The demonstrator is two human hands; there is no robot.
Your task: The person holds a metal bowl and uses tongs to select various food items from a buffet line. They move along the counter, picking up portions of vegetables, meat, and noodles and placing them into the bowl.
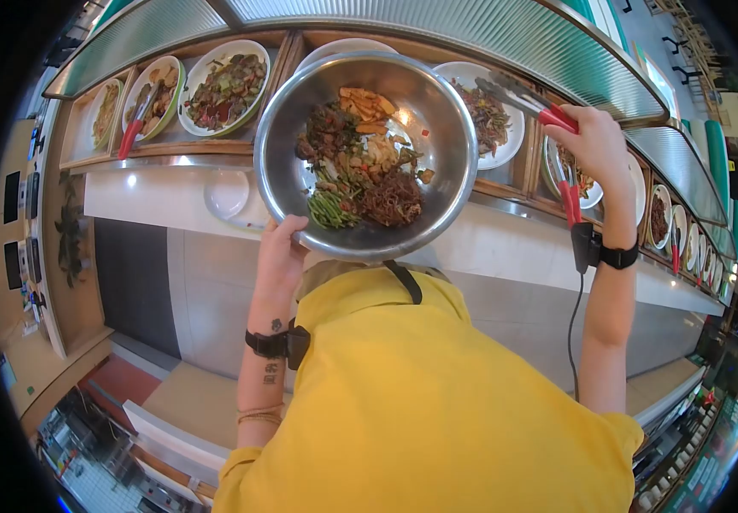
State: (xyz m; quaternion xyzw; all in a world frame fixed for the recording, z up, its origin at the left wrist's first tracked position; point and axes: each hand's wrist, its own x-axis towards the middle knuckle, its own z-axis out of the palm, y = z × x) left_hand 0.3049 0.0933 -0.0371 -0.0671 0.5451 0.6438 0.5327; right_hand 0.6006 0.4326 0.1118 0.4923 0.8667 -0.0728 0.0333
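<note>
My left hand [281, 241] grips the near left rim of a large steel mixing bowl [447, 192], thumb over the edge. Inside the bowl lie several foods in separate heaps: orange slices [365, 106], green stems [332, 208], dark brown shreds [391, 200] and mixed stir-fried pieces. My right hand [587, 141] is closed around red-handled tongs [514, 96]. Their dark tips reach over a white plate [505, 141] of shredded food, just right of the bowl. Below my right hand, another pair of red-handled tongs [569, 201] rests in a neighbouring dish.
Dishes of cooked food, such as a green-rimmed bowl [225, 87], stand along the wooden-framed counter on both sides. A ribbed glass guard [437, 30] runs above its far side. A small white dish [227, 195] sits on the near ledge. A cable [570, 342] hangs from my right wrist.
</note>
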